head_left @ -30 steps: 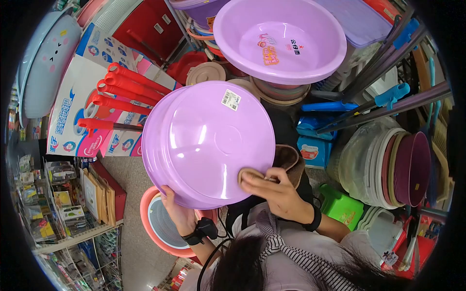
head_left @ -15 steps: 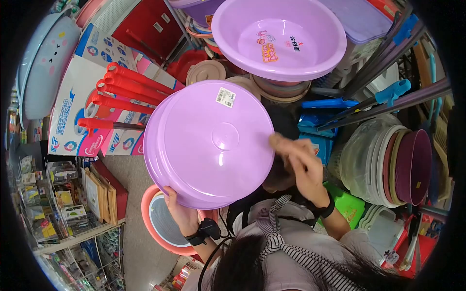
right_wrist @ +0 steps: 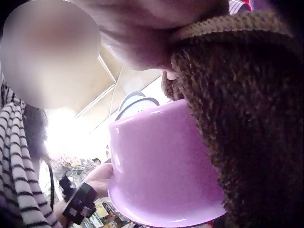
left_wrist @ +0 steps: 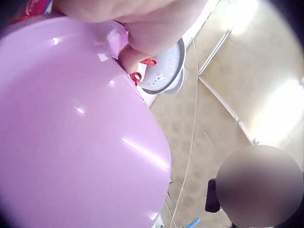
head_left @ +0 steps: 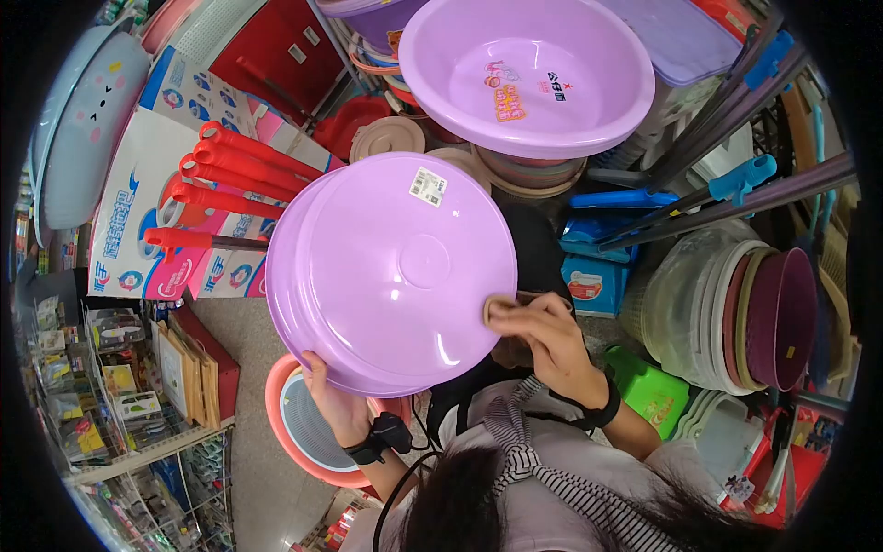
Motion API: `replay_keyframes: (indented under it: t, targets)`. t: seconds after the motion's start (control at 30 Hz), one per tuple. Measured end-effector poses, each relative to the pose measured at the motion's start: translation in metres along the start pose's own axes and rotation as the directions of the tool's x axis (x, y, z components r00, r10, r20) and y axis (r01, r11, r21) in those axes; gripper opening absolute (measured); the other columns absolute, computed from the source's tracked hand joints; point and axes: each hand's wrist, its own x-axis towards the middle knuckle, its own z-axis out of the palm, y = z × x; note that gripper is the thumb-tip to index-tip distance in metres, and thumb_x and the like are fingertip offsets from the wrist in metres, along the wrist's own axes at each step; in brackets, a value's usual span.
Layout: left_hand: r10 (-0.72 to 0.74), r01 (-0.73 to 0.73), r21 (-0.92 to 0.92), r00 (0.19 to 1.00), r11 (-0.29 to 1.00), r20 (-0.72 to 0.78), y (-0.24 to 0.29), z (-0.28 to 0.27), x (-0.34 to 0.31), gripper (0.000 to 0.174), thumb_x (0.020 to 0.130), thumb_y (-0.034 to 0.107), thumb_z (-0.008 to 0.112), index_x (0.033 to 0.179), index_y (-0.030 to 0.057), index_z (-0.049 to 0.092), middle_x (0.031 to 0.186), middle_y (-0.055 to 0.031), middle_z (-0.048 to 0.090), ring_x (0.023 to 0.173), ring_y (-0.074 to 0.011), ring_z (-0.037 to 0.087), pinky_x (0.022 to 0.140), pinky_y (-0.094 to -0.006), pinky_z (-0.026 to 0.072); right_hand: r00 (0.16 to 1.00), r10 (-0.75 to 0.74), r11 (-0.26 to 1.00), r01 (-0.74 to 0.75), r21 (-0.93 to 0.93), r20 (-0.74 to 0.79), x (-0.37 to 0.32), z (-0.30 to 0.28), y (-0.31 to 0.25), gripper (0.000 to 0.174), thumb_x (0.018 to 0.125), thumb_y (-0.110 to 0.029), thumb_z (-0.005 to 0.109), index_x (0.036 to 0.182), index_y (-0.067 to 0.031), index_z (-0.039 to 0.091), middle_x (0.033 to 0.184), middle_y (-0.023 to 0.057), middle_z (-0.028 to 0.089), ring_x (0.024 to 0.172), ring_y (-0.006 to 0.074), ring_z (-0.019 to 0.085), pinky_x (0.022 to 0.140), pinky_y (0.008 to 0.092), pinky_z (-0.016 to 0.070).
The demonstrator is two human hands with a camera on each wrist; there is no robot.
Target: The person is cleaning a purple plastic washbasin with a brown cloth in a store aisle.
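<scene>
A purple plastic basin (head_left: 395,285) is held bottom side up, its base with a white price sticker (head_left: 427,187) facing the head camera. My left hand (head_left: 338,405) grips its rim at the lower left, thumb showing on the outside. In my right hand (head_left: 556,354) is a brown fuzzy cloth (right_wrist: 251,118), pinched with the fingers against the right edge of the basin's base. Most of the cloth hangs below the hand and hides part of the basin's side in the right wrist view.
Another purple basin (head_left: 533,83) sits on a stack ahead. Red-handled poles (head_left: 239,166) stand by a printed box (head_left: 129,202) at left. A pink basin (head_left: 280,414) is on the floor below. Stacked tubs (head_left: 727,322) and a green plastic item (head_left: 648,391) are at right.
My right hand swept the cloth from the base's lower right out past the right edge, then came back down to that edge. The left hand keeps its grip on the basin.
</scene>
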Motion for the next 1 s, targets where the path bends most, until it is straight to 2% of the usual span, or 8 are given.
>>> replay_keyframes:
  t: [0.03,0.13,0.23,0.3,0.5,0.77,0.97,1.0]
  targets:
    - [-0.001,0.001,-0.002,1.000,1.000,0.002,0.000,0.002,0.000,0.046,0.098,0.031,0.050,0.134,0.0034,0.041,0.129,-0.0080,0.051,0.118,-0.0208,0.050,0.101,-0.0370,0.0405,1.000,0.000,1.000,0.000,-0.003,-0.001,-0.003,-0.003,-0.001,0.036,0.080,0.011,0.054,0.109,-0.0058,0.067,0.109,0.0059,0.068,0.085,0.0220,0.056,0.079,0.0305,0.0435]
    - [0.018,-0.018,0.007,1.000,1.000,-0.020,-0.001,0.005,-0.002,0.046,0.098,0.032,0.051,0.133,0.0032,0.042,0.129,-0.0080,0.052,0.119,-0.0211,0.050,0.101,-0.0374,0.0406,0.966,-0.019,0.882,-0.106,0.460,0.258,-0.007,-0.013,-0.003,0.028,0.086,0.006,0.054,0.107,-0.0048,0.068,0.102,0.0038,0.070,0.085,0.0186,0.056,0.081,0.0310,0.0440]
    - [0.001,-0.004,-0.051,0.998,0.999,-0.056,-0.005,0.006,-0.005,0.046,0.098,0.031,0.051,0.133,0.0031,0.042,0.129,-0.0084,0.051,0.119,-0.0217,0.050,0.102,-0.0379,0.0407,0.967,-0.009,0.870,-0.119,0.478,0.256,-0.004,-0.016,0.003,0.024,0.090,0.002,0.053,0.107,-0.0044,0.068,0.102,0.0047,0.070,0.087,0.0180,0.056,0.081,0.0292,0.0434]
    - [0.012,-0.017,-0.034,0.993,0.999,-0.120,-0.007,0.007,-0.007,0.051,0.097,0.035,0.053,0.131,0.0005,0.041,0.123,-0.0113,0.054,0.112,-0.0235,0.054,0.097,-0.0382,0.0450,0.994,0.010,0.899,-0.055,0.434,0.105,0.000,-0.016,0.006,0.021,0.094,-0.002,0.050,0.107,-0.0024,0.066,0.107,0.0062,0.068,0.085,0.0168,0.056,0.074,0.0261,0.0439]
    - [-0.011,0.009,-0.046,0.999,0.999,-0.053,-0.005,0.003,-0.011,0.049,0.096,0.031,0.054,0.134,0.0032,0.041,0.129,-0.0096,0.051,0.118,-0.0227,0.050,0.102,-0.0392,0.0405,0.971,0.197,0.950,-0.155,0.271,-0.138,0.029,-0.009,-0.005,0.029,0.094,-0.002,0.050,0.121,-0.0024,0.060,0.122,0.0088,0.062,0.088,0.0175,0.053,0.077,0.0256,0.0451]
    - [0.072,-0.069,0.070,0.997,0.995,-0.040,-0.006,0.002,-0.017,0.050,0.096,0.034,0.053,0.134,0.0047,0.039,0.128,-0.0096,0.052,0.116,-0.0233,0.052,0.099,-0.0398,0.0434,0.979,0.162,0.966,-0.132,0.221,-0.123,0.050,0.007,-0.025,0.038,0.087,0.000,0.060,0.124,-0.0041,0.059,0.123,0.0106,0.062,0.089,0.0227,0.057,0.083,0.0294,0.0470]
    - [0.093,-0.093,0.120,0.996,0.988,0.008,-0.009,-0.004,-0.016,0.049,0.096,0.033,0.053,0.135,0.0063,0.039,0.129,-0.0088,0.052,0.117,-0.0235,0.052,0.099,-0.0413,0.0433,0.994,-0.067,0.994,0.075,0.085,-0.090,0.065,0.026,-0.026,0.043,0.082,0.005,0.058,0.124,-0.0041,0.059,0.127,0.0090,0.060,0.090,0.0244,0.053,0.086,0.0306,0.0443]
    - [0.090,-0.092,0.131,0.996,0.987,0.024,-0.009,-0.005,-0.015,0.050,0.096,0.033,0.053,0.136,0.0066,0.038,0.129,-0.0087,0.051,0.118,-0.0236,0.051,0.099,-0.0417,0.0433,0.992,-0.129,0.992,0.129,-0.012,0.001,0.063,0.025,-0.027,0.044,0.079,0.002,0.056,0.123,-0.0050,0.060,0.129,0.0072,0.059,0.089,0.0258,0.051,0.084,0.0302,0.0449]
